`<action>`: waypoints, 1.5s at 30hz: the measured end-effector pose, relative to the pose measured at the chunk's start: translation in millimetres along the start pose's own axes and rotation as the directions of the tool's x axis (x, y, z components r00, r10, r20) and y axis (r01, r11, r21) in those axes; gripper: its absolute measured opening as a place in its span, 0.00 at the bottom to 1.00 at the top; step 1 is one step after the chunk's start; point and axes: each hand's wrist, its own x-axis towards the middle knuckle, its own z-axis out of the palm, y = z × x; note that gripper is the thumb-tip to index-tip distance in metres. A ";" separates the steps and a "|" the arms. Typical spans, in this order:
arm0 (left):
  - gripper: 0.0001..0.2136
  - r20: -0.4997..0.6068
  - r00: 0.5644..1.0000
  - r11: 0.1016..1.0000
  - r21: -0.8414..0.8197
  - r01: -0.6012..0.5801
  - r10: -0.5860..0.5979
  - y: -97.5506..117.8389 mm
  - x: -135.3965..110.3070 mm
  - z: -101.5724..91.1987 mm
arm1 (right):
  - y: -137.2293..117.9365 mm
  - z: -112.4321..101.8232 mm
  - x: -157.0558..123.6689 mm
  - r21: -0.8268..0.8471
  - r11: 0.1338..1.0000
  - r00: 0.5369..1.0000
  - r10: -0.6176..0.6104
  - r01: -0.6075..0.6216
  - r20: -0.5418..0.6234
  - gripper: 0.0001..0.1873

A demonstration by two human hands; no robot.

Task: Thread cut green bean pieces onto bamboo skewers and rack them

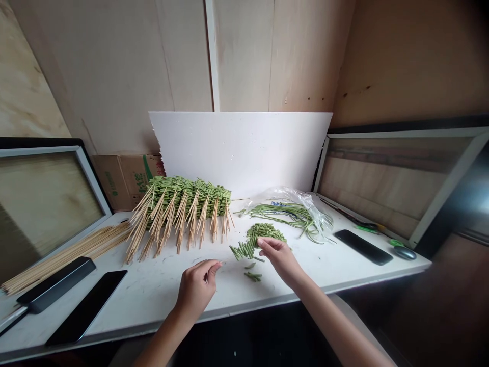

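Observation:
My left hand [199, 285] is closed above the front of the table, its thumb and forefinger pinched on what looks like a thin bamboo skewer, mostly hidden. Between the hands, short cut green bean pieces [244, 250] line up side by side in a row, seemingly threaded on it. My right hand [278, 257] pinches a green bean piece at the row's right end; the fingertips partly cover it. Just behind lies a heap of cut beans [267, 231]. A few loose pieces [252, 276] rest on the white table [229, 295] between my forearms.
Stacked bean skewers [191, 204] stand at back left, sticks toward me. Bare bamboo sticks [76, 250], a black case [57, 283] and a dark tablet-like slab [89, 306] lie left. Long beans [282, 213] in a plastic bag, a phone [362, 246] and a mouse [405, 252] are right.

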 end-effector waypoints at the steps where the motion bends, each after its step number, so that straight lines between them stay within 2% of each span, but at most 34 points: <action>1: 0.11 0.001 1.000 1.000 0.000 0.015 -0.015 0.9 0.8 -0.8 | -0.6 -2.6 1.6 0.009 1.000 1.000 0.001 -0.001 0.020 0.21; 5: 0.13 0.025 0.997 0.997 -0.007 0.075 -0.075 0.5 1.4 -2.6 | -7.8 -11.3 4.9 -0.077 0.997 0.998 -0.020 0.025 0.067 0.27; 8: 0.14 0.041 0.992 0.992 -0.014 0.124 -0.123 -2.9 1.5 -2.6 | -12.7 -16.8 5.5 -0.307 0.949 0.994 -0.044 0.074 0.104 0.26; 11: 0.15 0.056 0.977 0.977 -0.044 0.209 -0.206 -6.1 3.6 -2.4 | -10.4 -21.5 5.2 -0.604 0.779 0.979 -0.063 0.170 0.195 0.23; 14: 0.16 0.093 0.945 0.938 -0.128 0.323 -0.313 -9.3 7.3 -1.8 | -2.6 -23.9 4.0 -0.767 0.592 0.963 -0.061 0.248 0.264 0.17; 17: 0.17 0.146 0.915 0.880 -0.253 0.403 -0.377 -15.1 11.3 -0.7 | 4.7 -24.8 3.5 -0.834 0.493 0.967 -0.063 0.246 0.248 0.14; 21: 0.20 0.174 0.898 0.819 -0.369 0.439 -0.404 -29.2 16.2 -1.3 | 9.2 -26.7 6.4 -0.877 0.401 0.964 -0.099 0.266 0.247 0.09; 23: 0.20 0.126 0.904 0.835 -0.348 0.426 -0.409 -38.0 20.1 -4.8 | 9.4 -26.7 8.7 -0.893 0.364 0.964 -0.079 0.266 0.255 0.09; 25: 0.18 0.012 0.919 0.882 -0.276 0.381 -0.393 -47.0 27.2 -11.8 | 8.9 -25.6 10.9 -0.908 0.342 0.968 -0.034 0.244 0.248 0.09; 28: 0.17 -0.172 0.939 0.954 -0.081 0.288 -0.298 -61.3 46.9 -29.6 | 9.1 -24.1 13.4 -0.922 0.324 0.975 0.003 0.210 0.223 0.08; 31: 0.17 -0.240 0.931 0.958 0.013 0.287 -0.275 -78.7 78.1 -53.5 | 12.2 -26.0 14.9 -0.918 0.324 0.972 -0.023 0.230 0.235 0.08; 34: 0.15 -0.292 0.914 0.937 0.118 0.328 -0.283 -101.6 117.0 -77.7 | 16.1 -29.7 16.4 -0.900 0.362 0.970 -0.055 0.242 0.238 0.07; 39: 0.09 -0.299 0.875 0.851 0.259 0.458 -0.380 -147.8 181.7 -105.2 | 19.7 -31.7 20.5 -0.882 0.400 0.969 -0.090 0.248 0.232 0.08; 42: 0.14 -0.266 0.856 0.800 0.312 0.512 -0.444 -172.3 208.9 -111.3 | 21.1 -31.6 22.3 -0.882 0.400 0.968 -0.096 0.250 0.231 0.08; 45: 0.16 -0.250 0.838 0.769 0.335 0.545 -0.485 -189.8 224.9 -109.6 | 22.3 -32.5 23.0 -0.879 0.400 0.966 -0.097 0.258 0.239 0.09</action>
